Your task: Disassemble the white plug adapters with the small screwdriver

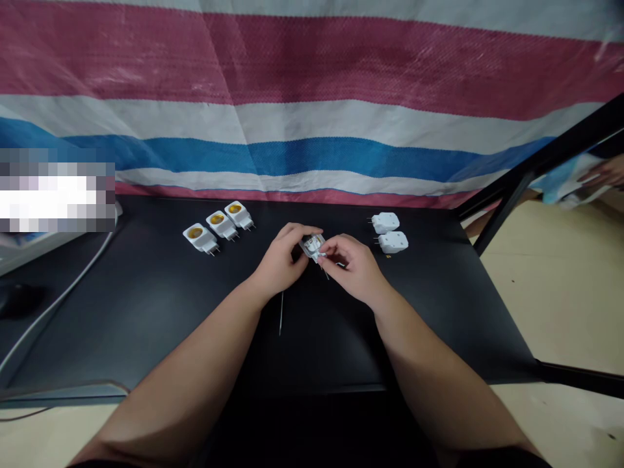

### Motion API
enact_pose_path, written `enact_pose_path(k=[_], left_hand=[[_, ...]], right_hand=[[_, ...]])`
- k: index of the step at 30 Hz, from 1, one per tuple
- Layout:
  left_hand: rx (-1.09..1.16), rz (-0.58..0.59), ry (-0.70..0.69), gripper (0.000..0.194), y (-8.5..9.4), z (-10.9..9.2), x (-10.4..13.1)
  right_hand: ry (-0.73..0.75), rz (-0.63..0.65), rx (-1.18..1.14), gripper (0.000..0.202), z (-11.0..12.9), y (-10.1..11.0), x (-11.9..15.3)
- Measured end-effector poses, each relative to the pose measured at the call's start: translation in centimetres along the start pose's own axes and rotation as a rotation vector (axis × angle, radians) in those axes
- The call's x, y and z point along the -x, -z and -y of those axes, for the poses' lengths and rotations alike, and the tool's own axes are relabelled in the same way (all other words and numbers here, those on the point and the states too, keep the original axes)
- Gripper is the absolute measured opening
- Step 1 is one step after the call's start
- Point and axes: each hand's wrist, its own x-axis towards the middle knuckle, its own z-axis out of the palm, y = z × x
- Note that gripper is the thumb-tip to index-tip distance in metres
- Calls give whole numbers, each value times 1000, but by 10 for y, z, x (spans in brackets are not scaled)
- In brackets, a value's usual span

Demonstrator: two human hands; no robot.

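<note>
Between my two hands is a white plug-in lamp holder (312, 245), its inside showing with small metal parts. My left hand (283, 259) is closed around its left side, thumb below and fingers above. My right hand (355, 265) is closed, thumb and fingertips pinching at its lower right end; whether a small part is between them is hidden. A thin metal pin sticks out below. On the table near my left wrist lies a thin metal rod, like a screwdriver shaft (281, 315).
Three white plug-in lamp holders (223, 225) with yellow sockets lie at the left. Two white housings (392, 242) with pins lie at the right, near a tiny brass piece (389, 256). A cable (73, 283) and a dark mouse (18, 298) are far left. A striped sheet (312, 117) hangs behind.
</note>
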Motion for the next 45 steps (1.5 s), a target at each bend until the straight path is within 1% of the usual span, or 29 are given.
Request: enact_pose_path(k=[1, 3, 6, 8, 10, 15, 18, 20, 22, 25, 28, 31, 33, 36, 39, 45], left_hand=[[60, 6, 20, 65, -1, 0, 1], [224, 8, 106, 70, -3, 0, 1], [451, 11, 246, 63, -4, -1, 1], [533, 0, 287, 59, -4, -4, 1], [582, -4, 314, 62, -3, -7, 0], [608, -24, 365, 66, -2, -12, -1], [573, -55, 349, 66, -1, -11, -2], [534, -75, 342, 62, 0, -10, -2], [520, -89, 367, 55, 0, -9, -3], [541, -89, 428, 43, -1, -8, -3], [548, -81, 461, 45, -1, -8, -4], [555, -89, 476, 45, 0, -8, -4], [568, -93, 465, 42, -1, -8, -4], [591, -100, 453, 41, -1, -7, -3], [608, -106, 461, 41, -2, -7, -3], [593, -82, 462, 40, 0, -13, -5]], right_hand=[[-42, 5, -39, 11, -1, -2, 0], [-129, 12, -138, 19, -3, -5, 0], [-212, -3, -246, 27, -5, -5, -1], [-240, -4, -283, 29, -6, -4, -2], [-254, -4, -303, 30, -7, -4, -2], [-259, -14, -307, 32, -6, -4, -1], [-272, -3, -313, 31, -5, -3, -1], [-258, -21, -278, 28, -5, -2, -1], [-212, -56, -221, 24, -6, 0, -2], [-82, -116, -126, 17, -7, 2, -3], [49, -152, 12, 9, -6, 5, -3], [102, -185, 138, 5, -2, 7, -4], [82, -184, 169, 4, 0, 7, -3], [6, -121, 131, 4, 0, 7, -2], [-63, -88, 19, 9, -4, 6, 0], [-129, -88, -194, 21, -6, 4, -4]])
